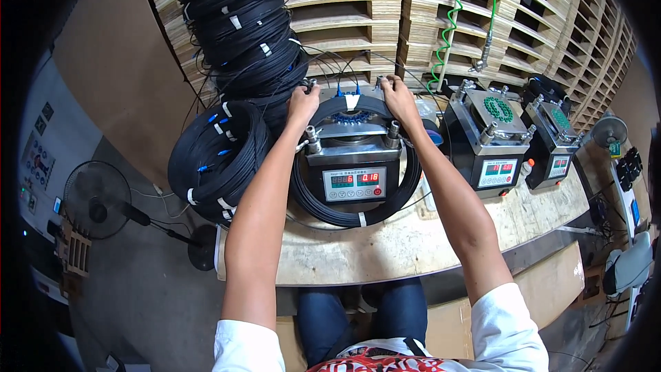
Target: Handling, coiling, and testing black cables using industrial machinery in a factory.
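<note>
My left hand (303, 105) is closed around the far left corner post (313, 83) of a fiber polishing machine (354, 184). At the far right corner, the fingers of my right hand (401, 102) are bent round another metal post (379, 81). A coil of black cable (337, 218) hangs around the machine, passing over its top and below its lit front panel. White tape (352, 102) binds the coil at the top. Blue connectors (339, 91) stand up behind it, and a ring of them sits on the metal plate (344, 131). Two near posts (312, 139) are untouched.
Tall stacked coils of black cable (237, 34) rise at the back left, with more coils (217, 158) beside the machine. Two similar machines (492, 131) with green-dotted plates stand right on the wooden table (323, 255). Green spiral hoses (451, 24) hang before wooden pallets. A fan (96, 200) stands left.
</note>
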### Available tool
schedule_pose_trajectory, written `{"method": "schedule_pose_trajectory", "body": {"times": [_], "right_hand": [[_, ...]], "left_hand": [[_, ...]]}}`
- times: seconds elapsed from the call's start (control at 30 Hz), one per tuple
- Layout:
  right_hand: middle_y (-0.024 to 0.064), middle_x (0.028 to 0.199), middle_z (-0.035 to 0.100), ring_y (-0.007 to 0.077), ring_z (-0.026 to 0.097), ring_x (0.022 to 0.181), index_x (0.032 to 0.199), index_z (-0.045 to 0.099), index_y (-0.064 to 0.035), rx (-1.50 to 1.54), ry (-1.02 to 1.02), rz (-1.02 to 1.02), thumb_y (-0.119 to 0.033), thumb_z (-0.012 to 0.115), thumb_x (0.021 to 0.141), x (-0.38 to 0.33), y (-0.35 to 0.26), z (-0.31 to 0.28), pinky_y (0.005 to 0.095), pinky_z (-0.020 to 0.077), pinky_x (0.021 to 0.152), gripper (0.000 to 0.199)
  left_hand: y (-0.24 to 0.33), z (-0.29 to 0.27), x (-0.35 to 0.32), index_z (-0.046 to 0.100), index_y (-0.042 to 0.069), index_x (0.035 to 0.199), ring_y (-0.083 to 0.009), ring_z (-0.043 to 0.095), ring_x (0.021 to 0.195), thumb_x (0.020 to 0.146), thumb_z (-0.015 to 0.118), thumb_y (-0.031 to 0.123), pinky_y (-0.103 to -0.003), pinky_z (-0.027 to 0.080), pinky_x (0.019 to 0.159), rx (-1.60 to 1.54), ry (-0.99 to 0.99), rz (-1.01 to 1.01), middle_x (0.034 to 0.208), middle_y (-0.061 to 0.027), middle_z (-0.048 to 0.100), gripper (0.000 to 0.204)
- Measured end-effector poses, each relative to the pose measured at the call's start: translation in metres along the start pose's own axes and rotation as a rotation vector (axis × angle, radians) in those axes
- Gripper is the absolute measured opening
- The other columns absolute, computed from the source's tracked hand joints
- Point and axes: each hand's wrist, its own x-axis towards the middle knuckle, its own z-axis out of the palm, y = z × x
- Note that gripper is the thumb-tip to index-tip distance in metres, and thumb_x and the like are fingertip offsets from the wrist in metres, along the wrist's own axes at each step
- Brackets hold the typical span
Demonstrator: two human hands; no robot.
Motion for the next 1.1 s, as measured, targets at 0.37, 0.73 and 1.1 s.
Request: {"method": "schedule_pose_trajectory", "body": {"times": [0.37, 0.73, 1.1], "right_hand": [[0.0338, 0.118, 0.062, 0.0489, 0.056, 0.119, 0.137, 0.056, -0.0061, -0.031, -0.042, 0.006, -0.049, 0.046, 0.098, 0.005, 0.006, -0.001, 0.0472, 0.0426, 0.104, 0.059], [0.0346, 0.115, 0.063, 0.0483, 0.058, 0.117, 0.135, 0.057, -0.0028, -0.034, 0.033, 0.005, -0.048, 0.047, 0.098, -0.005, -0.004, 0.000, 0.0465, 0.0439, 0.102, 0.059], [0.0345, 0.113, 0.064, 0.0485, 0.058, 0.115, 0.136, 0.056, -0.0041, -0.018, 0.003, -0.051, -0.046, 0.046, 0.099, -0.001, 0.001, 0.000, 0.0474, 0.0441, 0.101, 0.057]], "left_hand": [[0.002, 0.002, 0.004, 0.065, -0.001, 0.120, -0.0443, 0.055, 0.124, 0.095, 0.042, 0.064, -0.046, 0.041, 0.106, 0.012, -0.056, -0.032, 0.126, -0.0287, 0.062, 0.074], [-0.003, 0.000, 0.003, 0.070, 0.000, 0.111, -0.0424, 0.062, 0.115, 0.094, 0.047, 0.061, -0.045, 0.045, 0.102, 0.019, -0.016, 0.029, 0.115, -0.0264, 0.068, 0.067], [0.003, -0.001, -0.001, 0.066, -0.001, 0.115, -0.0443, 0.058, 0.119, 0.093, 0.049, 0.060, -0.046, 0.044, 0.103, 0.027, -0.005, -0.021, 0.119, -0.0284, 0.065, 0.067]]}}
